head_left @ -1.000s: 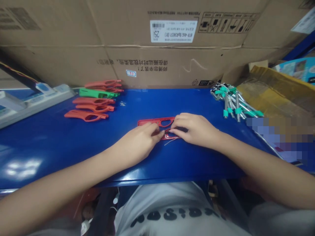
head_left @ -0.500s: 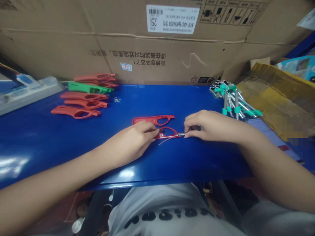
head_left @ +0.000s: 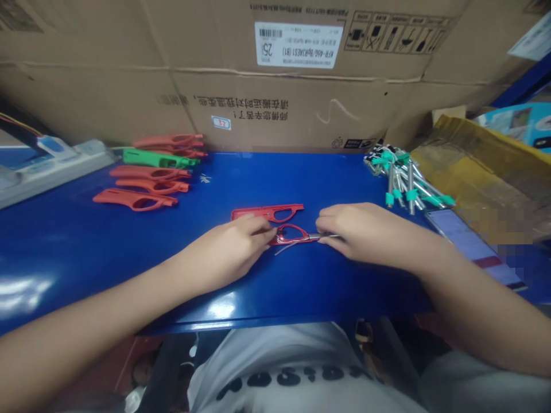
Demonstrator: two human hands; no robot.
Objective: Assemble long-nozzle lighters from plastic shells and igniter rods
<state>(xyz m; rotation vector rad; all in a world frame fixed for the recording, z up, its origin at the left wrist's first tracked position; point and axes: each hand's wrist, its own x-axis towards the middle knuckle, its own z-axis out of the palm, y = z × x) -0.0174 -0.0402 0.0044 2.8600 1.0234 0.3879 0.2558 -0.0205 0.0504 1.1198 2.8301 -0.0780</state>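
The red lighter handle half (head_left: 293, 240) lies long from left to right, and the left hand (head_left: 243, 241) pinches its left end. At its right end, the right hand (head_left: 357, 229) pinches a metal tube (head_left: 314, 236) in line with it. The other red half (head_left: 260, 211) sits just behind it, and blue table (head_left: 301, 287) stretches in front of it to the near edge.

Glossy blue table (head_left: 344, 292) is backed by creased brown cardboard (head_left: 129, 46), print (head_left: 241, 109) inverted. Blue bar (head_left: 520, 86) is seen at upper right. Reddish floor (head_left: 144, 345) is partly exposed below. White light (head_left: 26, 295) is reflected off table, left and front.
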